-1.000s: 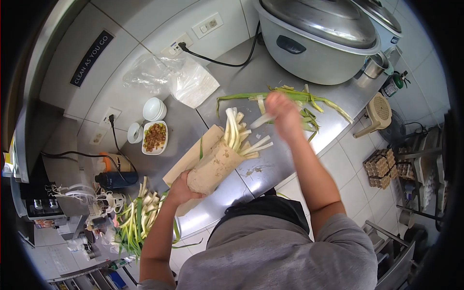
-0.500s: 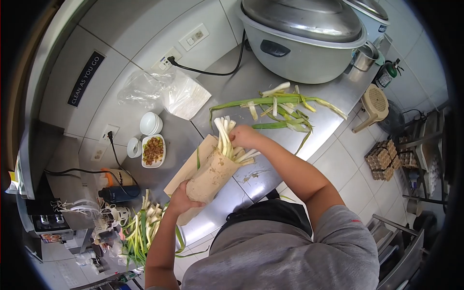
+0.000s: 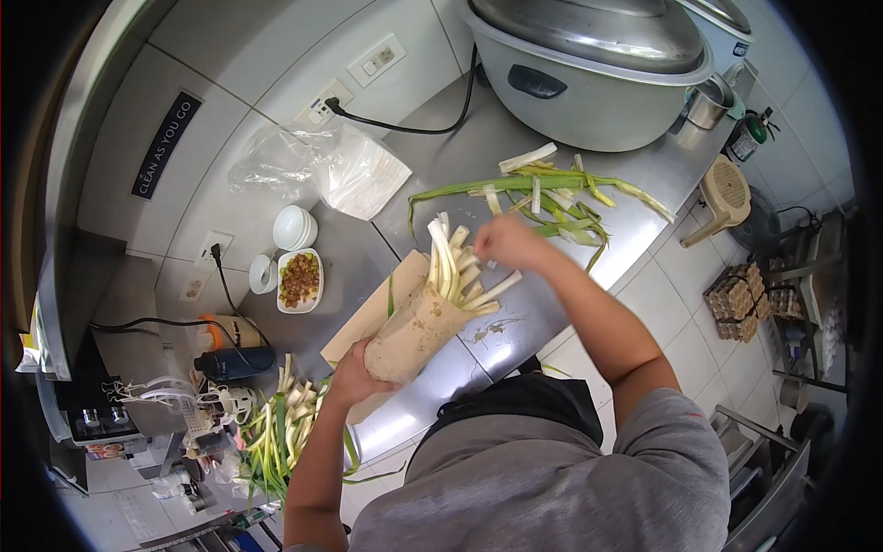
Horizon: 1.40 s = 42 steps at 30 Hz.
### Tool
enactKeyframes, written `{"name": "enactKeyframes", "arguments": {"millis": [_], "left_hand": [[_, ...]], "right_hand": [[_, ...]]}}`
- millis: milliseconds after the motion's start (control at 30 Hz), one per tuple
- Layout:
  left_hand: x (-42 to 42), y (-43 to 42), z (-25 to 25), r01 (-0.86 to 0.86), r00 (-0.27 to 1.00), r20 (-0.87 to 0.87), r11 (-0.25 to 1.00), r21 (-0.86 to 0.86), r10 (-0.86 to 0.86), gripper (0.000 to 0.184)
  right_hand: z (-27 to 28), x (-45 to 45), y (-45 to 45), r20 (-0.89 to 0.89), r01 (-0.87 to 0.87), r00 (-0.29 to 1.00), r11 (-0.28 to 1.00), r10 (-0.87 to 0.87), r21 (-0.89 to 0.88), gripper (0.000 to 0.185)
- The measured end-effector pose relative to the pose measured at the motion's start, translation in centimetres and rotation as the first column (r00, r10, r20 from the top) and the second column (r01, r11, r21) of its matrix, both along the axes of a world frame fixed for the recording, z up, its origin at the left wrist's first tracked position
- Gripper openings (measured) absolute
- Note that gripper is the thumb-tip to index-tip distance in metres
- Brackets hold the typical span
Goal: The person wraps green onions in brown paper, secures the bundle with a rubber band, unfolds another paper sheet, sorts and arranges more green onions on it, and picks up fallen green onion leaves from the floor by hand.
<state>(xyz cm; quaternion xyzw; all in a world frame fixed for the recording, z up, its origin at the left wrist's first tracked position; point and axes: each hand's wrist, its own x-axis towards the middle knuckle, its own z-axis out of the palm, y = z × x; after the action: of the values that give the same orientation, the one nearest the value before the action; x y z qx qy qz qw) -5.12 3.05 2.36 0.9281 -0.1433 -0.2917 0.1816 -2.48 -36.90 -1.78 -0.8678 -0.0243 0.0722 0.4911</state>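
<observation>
A brown paper roll [image 3: 418,333] lies tilted on the steel counter, with several pale leek stalks [image 3: 445,259] sticking out of its upper end. My left hand [image 3: 359,373] is wrapped round the lower end of the roll. At the stalk ends is my right hand [image 3: 501,241], its fingers pinched together; what they hold, if anything, is too small to tell. Behind it, loose green leaves and peeled pieces [image 3: 552,198] lie on the counter. Under the roll is a flat brown board or sheet [image 3: 354,327].
More leeks [image 3: 285,432] are heaped at the lower left. A bowl of chopped food [image 3: 300,281], white bowls [image 3: 294,228], a plastic bag [image 3: 363,175] and a dark bottle [image 3: 235,363] stand along the wall. A large lidded pot [image 3: 589,106] is at the back right.
A white piece my right hand carried earlier now lies with the loose leaves. That hand has come back to the stalks, then drawn slightly away to the right. My left hand keeps its hold.
</observation>
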Motion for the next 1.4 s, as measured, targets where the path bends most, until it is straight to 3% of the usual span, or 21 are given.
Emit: {"name": "enactKeyframes", "arguments": {"millis": [67,100,133,167,200,267,300,333,400,433,500,633,700,900,1033,1133,1233,1300,1400], "left_hand": [[0.1,0.0,-0.1,0.005,1.000,0.003,1.000,-0.004,-0.005,0.108],[0.1,-0.1,0.1,0.001,1.000,-0.008,1.000,-0.010,-0.001,0.108],[0.2,-0.2,0.2,0.001,1.000,-0.017,1.000,-0.017,-0.001,0.108],[0.3,-0.3,0.2,0.009,1.000,-0.018,1.000,-0.018,-0.009,0.108],[0.3,-0.3,0.2,0.002,1.000,-0.029,1.000,-0.027,-0.003,0.109],[0.4,-0.3,0.3,0.010,0.999,-0.040,0.999,-0.031,-0.011,0.110],[0.5,-0.4,0.3,0.007,0.999,-0.048,0.999,-0.036,-0.008,0.111],[0.4,-0.4,0.2,-0.002,0.998,-0.060,0.999,-0.037,-0.001,0.112],[0.4,-0.1,-0.1,0.007,0.999,-0.054,1.000,-0.020,-0.008,0.112],[0.4,-0.1,-0.1,0.014,0.999,-0.043,1.000,-0.009,-0.014,0.113],[0.3,-0.4,0.1,-0.001,0.999,-0.042,1.000,0.003,0.001,0.114],[0.3,-0.4,0.0,-0.025,0.999,-0.041,1.000,-0.013,0.024,0.114],[0.3,-0.1,-0.3,-0.025,0.999,-0.047,0.999,-0.028,0.024,0.113],[0.2,-0.2,-0.3,-0.010,1.000,-0.016,1.000,-0.018,0.010,0.113],[0.0,-0.2,-0.3,0.030,1.000,0.001,1.000,-0.007,-0.030,0.113],[0.0,-0.4,0.0,0.061,0.998,-0.010,0.998,-0.005,-0.061,0.112],[0.0,-0.5,0.0,0.079,0.997,0.021,0.997,0.018,-0.079,0.113],[0.2,-0.4,-0.3,0.077,0.997,0.015,0.997,0.021,-0.077,0.113],[0.3,-0.2,-0.3,0.062,0.998,-0.019,0.998,0.006,-0.062,0.113]], "right_hand": [[2.6,-0.3,-3.3,-0.042,0.331,0.943,0.922,-0.329,0.200,0.013],[3.7,-0.1,-4.4,-0.045,0.336,0.942,0.921,-0.334,0.198,0.013],[4.6,0.0,-5.4,0.068,0.378,0.925,0.923,-0.374,-0.075,0.016],[5.0,0.0,-6.1,0.186,0.421,0.906,0.842,-0.379,-0.337,0.019],[3.9,-0.3,-5.9,0.184,0.429,0.903,0.838,-0.388,-0.337,0.019],[0.4,-0.5,-3.9,0.568,0.515,0.820,0.529,-0.075,-0.674,0.032],[0.2,-0.1,-2.9,0.339,0.335,0.927,0.763,-0.161,-0.553,0.039],[-0.1,0.5,-1.4,0.076,0.172,0.985,0.930,-0.155,-0.325,0.047],[-1.5,1.1,1.3,-0.073,0.135,0.989,0.987,-0.129,0.083,0.055],[-2.4,1.6,2.3,-0.073,0.137,0.989,0.987,-0.130,0.088,0.055],[-3.8,2.6,3.6,-0.036,0.129,0.992,0.944,-0.124,0.305,0.049],[-5.0,3.8,3.1,0.148,-0.012,0.989,0.981,-0.016,0.192,0.040],[-5.3,4.3,3.1,0.516,0.061,0.848,0.989,-0.123,0.134,0.025],[-5.7,5.7,2.4,0.281,-0.110,0.947,0.980,0.154,-0.165,0.016],[-5.5,4.0,1.2,0.255,-0.145,0.954,0.987,0.159,-0.073,0.015],[-5.4,3.4,1.0,0.140,-0.112,0.983,0.993,0.115,-0.029,0.015],[-5.4,3.8,0.3,0.209,0.005,0.977,0.987,0.029,-0.163,0.024],[-5.2,4.6,-1.5,0.383,0.418,0.847,0.907,-0.368,-0.052,0.030],[-5.1,3.7,-1.5,0.338,0.481,0.832,0.876,-0.440,-0.044,0.026]]}}
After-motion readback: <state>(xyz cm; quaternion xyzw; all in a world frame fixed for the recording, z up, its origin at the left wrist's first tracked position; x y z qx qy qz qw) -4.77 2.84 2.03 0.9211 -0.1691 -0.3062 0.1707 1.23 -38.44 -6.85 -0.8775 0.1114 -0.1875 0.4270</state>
